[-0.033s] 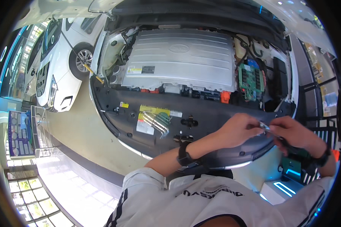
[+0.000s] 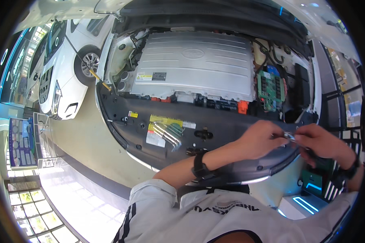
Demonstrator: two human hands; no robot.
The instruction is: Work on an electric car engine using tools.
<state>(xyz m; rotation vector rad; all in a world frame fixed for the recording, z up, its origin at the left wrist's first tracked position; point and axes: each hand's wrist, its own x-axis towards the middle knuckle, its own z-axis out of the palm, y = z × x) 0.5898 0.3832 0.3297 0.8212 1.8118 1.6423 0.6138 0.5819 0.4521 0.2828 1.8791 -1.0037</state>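
My left hand (image 2: 261, 141) reaches over the right front of the black panel (image 2: 231, 133), its thumb and fingers pinched on a small shiny metal piece (image 2: 288, 136). From the other side my right hand (image 2: 321, 141) grips the same piece, so the two hands nearly meet. Under the right palm a dark, handle-like part (image 2: 310, 155) shows; whether it joins the metal piece I cannot tell. To the left of my hands, a set of silver L-shaped hex keys (image 2: 166, 135) in a green holder lies across a yellow and white label.
Behind the panel sits a ribbed silver metal housing (image 2: 194, 65) in the engine bay. A green circuit board (image 2: 271, 90) stands at its right, with an orange connector (image 2: 242, 107) nearby. A yellow-ended prop rod (image 2: 103, 84) and a white car (image 2: 71, 77) are on the left.
Both hands and the metal piece sit slightly farther right in the picture. The engine bay has shifted a little too. The grip looks the same.
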